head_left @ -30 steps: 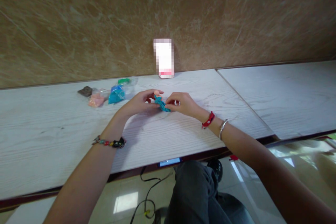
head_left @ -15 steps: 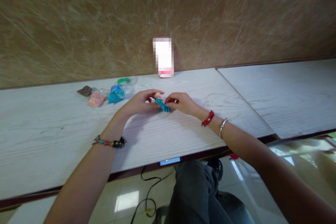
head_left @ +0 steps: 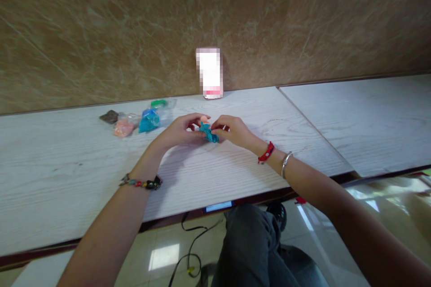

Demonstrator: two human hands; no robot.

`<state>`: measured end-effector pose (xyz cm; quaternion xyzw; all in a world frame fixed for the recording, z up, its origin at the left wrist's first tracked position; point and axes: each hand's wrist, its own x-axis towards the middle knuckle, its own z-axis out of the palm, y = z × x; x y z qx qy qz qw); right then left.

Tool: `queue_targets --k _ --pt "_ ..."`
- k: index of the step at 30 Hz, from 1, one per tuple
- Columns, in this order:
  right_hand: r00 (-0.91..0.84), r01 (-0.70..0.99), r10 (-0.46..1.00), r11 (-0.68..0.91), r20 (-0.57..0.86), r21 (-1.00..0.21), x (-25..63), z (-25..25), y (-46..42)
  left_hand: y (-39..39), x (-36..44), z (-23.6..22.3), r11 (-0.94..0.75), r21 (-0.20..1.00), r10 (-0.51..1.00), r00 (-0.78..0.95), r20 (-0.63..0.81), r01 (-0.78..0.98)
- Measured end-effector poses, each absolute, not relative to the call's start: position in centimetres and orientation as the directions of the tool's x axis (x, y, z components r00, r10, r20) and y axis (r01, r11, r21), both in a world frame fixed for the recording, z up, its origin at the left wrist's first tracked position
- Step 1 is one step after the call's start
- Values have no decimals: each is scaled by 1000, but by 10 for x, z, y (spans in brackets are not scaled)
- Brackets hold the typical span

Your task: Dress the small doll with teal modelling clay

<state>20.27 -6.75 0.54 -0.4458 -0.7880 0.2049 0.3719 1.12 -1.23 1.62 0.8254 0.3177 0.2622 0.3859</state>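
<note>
Between my hands is a small clay figure, with a teal, ruffled body and a peach, rounded top. My left hand grips it from the left, thumb below and fingers curled around the peach part. From the right, the pinched thumb and forefinger of my right hand touch the teal part. Whether a loose bit of clay sits in that pinch is too small to make out. The figure is just over the white wood-grain table; I cannot tell if it rests on it.
Left of my hands lie clear bags of clay: a blue one, a pink one, a dark brown one and a green one. A phone with a blurred screen leans against the brown marbled wall. Cables lie on the floor.
The figure has turned slightly between my fingers and its peach top shows a little more to the right. My right fingers have shifted slightly along the teal part. The bags and phone stay put.
</note>
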Motion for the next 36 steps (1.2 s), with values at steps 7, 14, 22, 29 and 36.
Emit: queue_targets --k 7,14,22,29,36 --pt "-315 516 867 499 387 -697 201 4 -66 -15 14 16 -524 787 718 666 202 326" --pt "-313 473 848 529 427 -704 207 6 -66 -12 12 14 -535 770 735 641 221 347" --pt "-277 495 834 549 477 -673 201 8 -67 -16 15 19 -549 757 728 648 225 354" --pt "-254 513 840 537 479 -670 202 5 -65 -17 15 18 -556 746 738 631 239 368" --pt "-270 494 845 533 461 -687 209 6 -62 -16 15 17 -541 754 753 614 238 371"
